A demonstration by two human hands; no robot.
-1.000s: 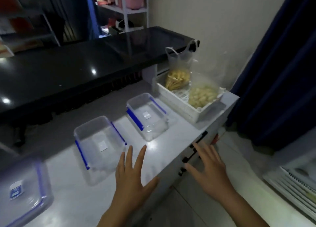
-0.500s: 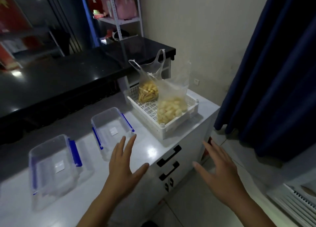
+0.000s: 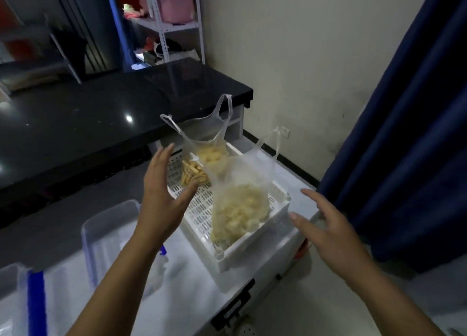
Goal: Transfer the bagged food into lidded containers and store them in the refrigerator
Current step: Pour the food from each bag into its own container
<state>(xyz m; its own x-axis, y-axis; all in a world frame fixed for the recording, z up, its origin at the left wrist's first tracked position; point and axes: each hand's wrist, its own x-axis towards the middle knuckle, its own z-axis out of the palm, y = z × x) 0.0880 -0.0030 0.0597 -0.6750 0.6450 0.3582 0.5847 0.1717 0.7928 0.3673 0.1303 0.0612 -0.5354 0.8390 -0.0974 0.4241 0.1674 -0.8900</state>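
A white slotted basket (image 3: pixel 255 247) sits on the white counter and holds clear plastic bags of food. The near bag (image 3: pixel 238 209) is full of pale chunks; a bag of yellow strips (image 3: pixel 193 175) lies behind it, under a bag of pale pieces (image 3: pixel 211 155). My left hand (image 3: pixel 163 196) hovers open over the basket's left side, close to the bags. To the right of the basket my right hand (image 3: pixel 326 230) is open, beyond the counter's edge. Two clear containers with blue clips (image 3: pixel 106 237) (image 3: pixel 15 300) stand at the left, partly behind my left arm.
A black glossy counter (image 3: pixel 101 123) rises behind the white one. The white counter (image 3: pixel 192 292) has black cabinet handles (image 3: pixel 233 308) on its front. A dark blue curtain (image 3: pixel 404 133) hangs at the right. Metal shelving (image 3: pixel 174 27) stands in the far corner.
The view has swung toward the basket, which is now centred and closer. Both hands have risen and reached forward, the left from the counter front to above the basket.
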